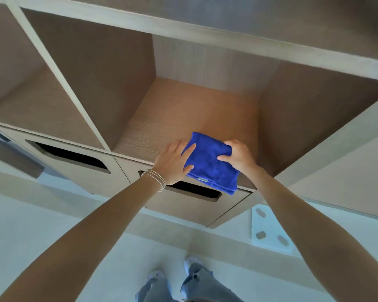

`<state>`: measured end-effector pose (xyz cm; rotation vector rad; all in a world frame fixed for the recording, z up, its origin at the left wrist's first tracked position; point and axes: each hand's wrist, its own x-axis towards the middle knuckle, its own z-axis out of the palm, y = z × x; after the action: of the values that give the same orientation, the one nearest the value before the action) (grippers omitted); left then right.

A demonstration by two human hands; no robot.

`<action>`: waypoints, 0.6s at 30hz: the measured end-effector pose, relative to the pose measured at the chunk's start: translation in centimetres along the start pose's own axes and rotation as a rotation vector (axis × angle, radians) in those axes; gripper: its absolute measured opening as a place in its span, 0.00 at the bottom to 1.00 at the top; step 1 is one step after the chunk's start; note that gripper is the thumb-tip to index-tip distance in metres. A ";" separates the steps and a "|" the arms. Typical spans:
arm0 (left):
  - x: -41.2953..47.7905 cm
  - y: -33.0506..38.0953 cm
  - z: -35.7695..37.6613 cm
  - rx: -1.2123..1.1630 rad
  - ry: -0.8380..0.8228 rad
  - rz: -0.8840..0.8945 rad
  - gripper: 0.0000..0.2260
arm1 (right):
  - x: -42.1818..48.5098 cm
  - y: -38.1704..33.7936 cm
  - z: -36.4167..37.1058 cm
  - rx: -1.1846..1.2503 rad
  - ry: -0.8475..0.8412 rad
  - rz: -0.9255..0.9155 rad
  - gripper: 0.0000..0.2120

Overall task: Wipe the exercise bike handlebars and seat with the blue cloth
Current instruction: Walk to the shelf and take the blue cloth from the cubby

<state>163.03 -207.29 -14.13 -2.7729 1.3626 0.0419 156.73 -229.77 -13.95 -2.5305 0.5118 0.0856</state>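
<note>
A folded blue cloth (210,166) lies at the front edge of an open wooden shelf compartment (183,114), its near corner hanging over the edge. My left hand (175,162) rests flat on the cloth's left side, fingers spread, bracelets on the wrist. Over the cloth's right far corner, my right hand (238,156) has its fingers curled around the fabric, thumb on top. No exercise bike is in view.
Below the shelf are cabinet fronts with dark slot handles (72,154) (196,189). Another open compartment (31,94) lies to the left. A white plate with oval holes (268,229) sits on the pale floor at right. My shoes (190,264) show below.
</note>
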 end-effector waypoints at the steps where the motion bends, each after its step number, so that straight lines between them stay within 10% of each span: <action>1: -0.2 -0.3 0.1 0.001 0.001 -0.024 0.29 | 0.1 -0.1 0.0 0.034 -0.004 -0.016 0.22; 18: -19.2 -4.6 2.2 -0.165 0.025 -0.688 0.28 | -1.7 -15.9 8.6 -0.085 -0.457 -0.557 0.10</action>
<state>154.91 -189.17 -15.24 -3.2182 0.3591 0.0926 161.53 -212.25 -12.88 -2.5245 -0.3816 0.4668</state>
